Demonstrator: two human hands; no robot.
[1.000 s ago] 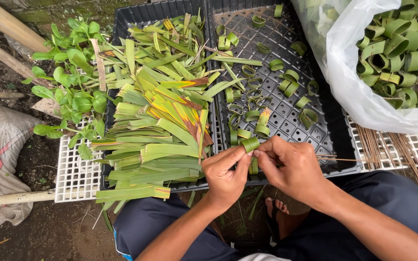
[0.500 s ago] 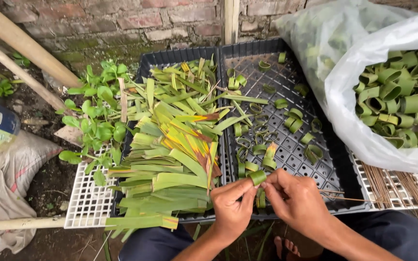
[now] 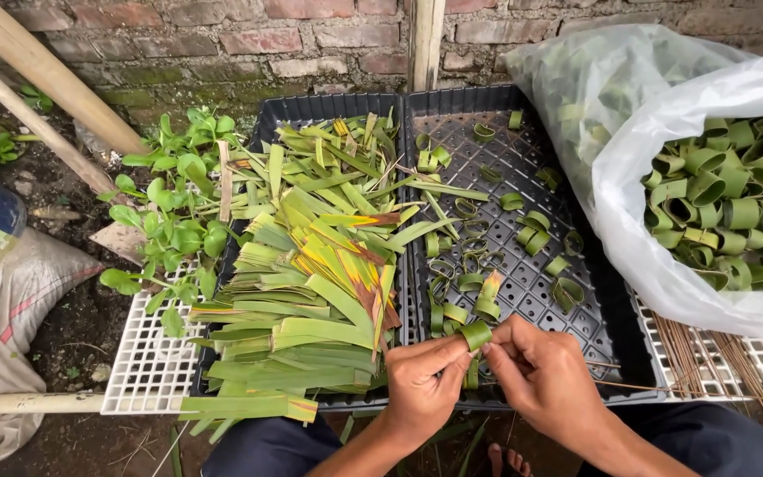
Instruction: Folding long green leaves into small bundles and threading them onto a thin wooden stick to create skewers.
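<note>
Ahead of me stands a weathered brick wall [image 3: 249, 40], its lower courses stained green with moss. A pale wooden post [image 3: 426, 40] runs up it, and two bamboo poles [image 3: 33, 75] lean in from my left. Below lies dark, damp soil [image 3: 72, 327] with small leafy weeds [image 3: 178, 203] growing out of it. A dusty woven sack [image 3: 2, 327] slumps at my left. The daylight is soft and even, without hard shadows.

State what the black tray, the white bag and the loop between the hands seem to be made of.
Black tray: looks like moulded plastic, matt, with a perforated floor. White bag: thin plastic film, translucent, glossy and creased. Loop: a strip of green leaf, smooth and fibrous, curled into a ring.
</note>
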